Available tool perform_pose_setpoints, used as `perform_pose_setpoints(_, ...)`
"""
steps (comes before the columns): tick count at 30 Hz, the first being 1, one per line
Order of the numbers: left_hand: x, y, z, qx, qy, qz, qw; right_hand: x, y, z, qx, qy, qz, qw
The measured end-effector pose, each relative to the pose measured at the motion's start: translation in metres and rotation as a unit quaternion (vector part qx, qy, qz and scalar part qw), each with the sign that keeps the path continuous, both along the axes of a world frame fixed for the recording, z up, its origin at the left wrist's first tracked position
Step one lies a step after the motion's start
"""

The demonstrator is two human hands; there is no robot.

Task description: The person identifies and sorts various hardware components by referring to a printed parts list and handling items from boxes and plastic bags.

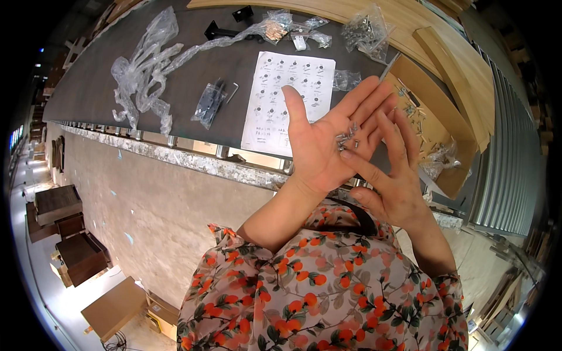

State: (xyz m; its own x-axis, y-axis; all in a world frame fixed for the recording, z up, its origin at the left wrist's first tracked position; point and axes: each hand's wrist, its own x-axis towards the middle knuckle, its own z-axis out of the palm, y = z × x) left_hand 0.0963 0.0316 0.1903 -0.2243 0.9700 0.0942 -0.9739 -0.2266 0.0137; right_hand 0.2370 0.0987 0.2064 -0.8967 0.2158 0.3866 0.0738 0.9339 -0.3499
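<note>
My left hand [325, 140] is turned palm up, fingers stretched out, and bears several small silver screws [348, 138] in its palm. Over it comes my right hand [398, 181] from the right, fingers apart, its index fingertip at the edge of the screws. It grips nothing that I can see. Behind my left hand lies a white printed sheet [266, 126] with rows of small hardware pictures. On the right, partly behind my right hand, is an open cardboard box [436, 88] with loose screws and other small hardware in it.
Crumpled clear plastic wrap [146, 70], a bag of black parts [209, 105] and a hex key [233, 92] lie on the dark table [181, 117]. Bags of hardware [366, 32] and black brackets [225, 30] are farther back. Wooden boards [456, 76] stand behind the box.
</note>
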Motion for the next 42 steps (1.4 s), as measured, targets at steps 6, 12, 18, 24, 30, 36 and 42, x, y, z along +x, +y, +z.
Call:
perform_pose_setpoints(6,0.001,-0.002,0.006,0.009,-0.016,0.001,1.0,0.003,0.009,-0.004,-0.037,0.058,0.0,0.998)
perform_pose_setpoints(12,-0.001,-0.004,0.006,0.016,0.017,0.006,1.0,0.007,0.016,-0.002,-0.043,0.071,-0.016,0.996)
perform_pose_setpoints(18,-0.002,-0.005,0.011,0.019,0.016,-0.007,1.0,0.004,0.009,-0.002,-0.025,0.059,-0.011,0.998)
perform_pose_setpoints(24,-0.003,-0.006,0.008,0.032,0.03,-0.011,0.999,0.001,0.001,-0.002,-0.034,0.043,0.005,0.998)
perform_pose_setpoints(30,-0.004,-0.006,0.005,0.035,0.043,-0.009,0.998,-0.003,0.0,0.001,-0.036,0.032,0.014,0.999)
perform_pose_setpoints(36,-0.005,-0.008,0.005,0.04,0.013,-0.026,0.999,-0.006,0.006,0.0,-0.05,0.061,-0.015,0.997)
perform_pose_setpoints(42,-0.006,-0.009,0.004,0.049,0.02,-0.023,0.998,-0.009,0.004,0.001,-0.026,0.048,-0.02,0.998)
